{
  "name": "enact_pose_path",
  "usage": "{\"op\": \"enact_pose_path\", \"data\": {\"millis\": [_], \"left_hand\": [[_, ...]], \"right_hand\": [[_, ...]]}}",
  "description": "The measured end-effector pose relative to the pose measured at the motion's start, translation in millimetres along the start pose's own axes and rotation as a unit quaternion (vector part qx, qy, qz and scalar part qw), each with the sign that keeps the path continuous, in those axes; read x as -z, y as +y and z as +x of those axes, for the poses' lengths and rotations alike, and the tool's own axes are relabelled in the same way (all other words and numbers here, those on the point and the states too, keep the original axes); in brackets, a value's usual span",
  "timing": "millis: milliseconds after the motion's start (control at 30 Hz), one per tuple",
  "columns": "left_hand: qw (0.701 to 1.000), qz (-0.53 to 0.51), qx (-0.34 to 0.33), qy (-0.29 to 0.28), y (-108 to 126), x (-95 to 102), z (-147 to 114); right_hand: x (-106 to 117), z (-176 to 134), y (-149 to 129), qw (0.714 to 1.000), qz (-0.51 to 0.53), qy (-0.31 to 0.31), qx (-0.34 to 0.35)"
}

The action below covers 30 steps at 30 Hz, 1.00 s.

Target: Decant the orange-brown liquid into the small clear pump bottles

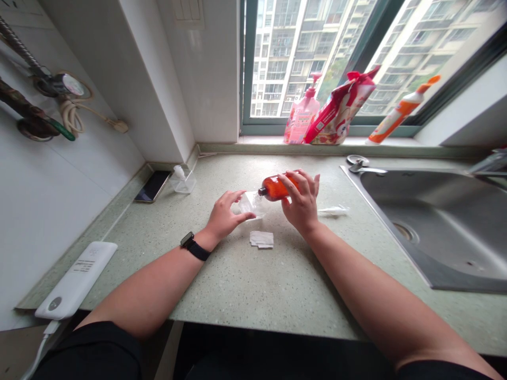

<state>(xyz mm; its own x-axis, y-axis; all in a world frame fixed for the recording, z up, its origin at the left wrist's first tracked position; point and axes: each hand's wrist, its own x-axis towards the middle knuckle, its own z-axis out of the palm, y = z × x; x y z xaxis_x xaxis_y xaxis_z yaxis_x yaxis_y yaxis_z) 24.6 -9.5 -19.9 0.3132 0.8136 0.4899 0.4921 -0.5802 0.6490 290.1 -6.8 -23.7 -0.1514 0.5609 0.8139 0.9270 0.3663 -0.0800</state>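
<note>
The two hands are apart from each other, each clamped on something of its own. The right hand wraps its fingers and thumb around an orange-red bottle, which lies on its side in the grip, its dark, uncapped neck pointing toward the left hand. The left hand has thumb and fingers on either side of a clear container, between the two hands and right by the bottle's mouth; whether anything is flowing is too hard to tell. A black watch sits on the left wrist.

On the counter, a folded white tissue lies just on the near side of the hands, between the forearms. Just right of the right hand is a white item in clear wrapping. Beyond the left hand, off to its left, stands a clear bottle with a white top, beside a dark phone. A white power bank lies left of the left forearm. Well to the right of the right hand is a metal sink.
</note>
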Motion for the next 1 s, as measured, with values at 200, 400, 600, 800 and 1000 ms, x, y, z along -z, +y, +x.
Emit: {"op": "enact_pose_path", "data": {"millis": [200, 400, 600, 800, 1000], "left_hand": [[1.000, -0.005, 0.003, 0.000, -0.6, 0.0, 0.5], [1.000, -0.003, 0.006, -0.002, 0.8, 0.9, 0.9], [1.000, 0.006, 0.004, 0.001, 2.2, 0.9, 0.5], [1.000, 0.003, 0.006, 0.003, 2.2, 0.6, 0.1], [1.000, -0.022, 0.015, 0.001, 0.0, -1.0, -0.7]], "right_hand": [[-0.6, -0.4, 0.8, 1.000, 0.006, -0.005, -0.002], [-0.7, -0.5, 0.5, 1.000, 0.002, -0.006, -0.006], [-0.8, -0.5, 0.6, 1.000, 0.007, -0.001, -0.006], [-0.6, -0.6, 0.2, 1.000, 0.008, 0.003, -0.001], [0.5, -0.2, -1.4, 1.000, 0.006, -0.003, -0.009]]}}
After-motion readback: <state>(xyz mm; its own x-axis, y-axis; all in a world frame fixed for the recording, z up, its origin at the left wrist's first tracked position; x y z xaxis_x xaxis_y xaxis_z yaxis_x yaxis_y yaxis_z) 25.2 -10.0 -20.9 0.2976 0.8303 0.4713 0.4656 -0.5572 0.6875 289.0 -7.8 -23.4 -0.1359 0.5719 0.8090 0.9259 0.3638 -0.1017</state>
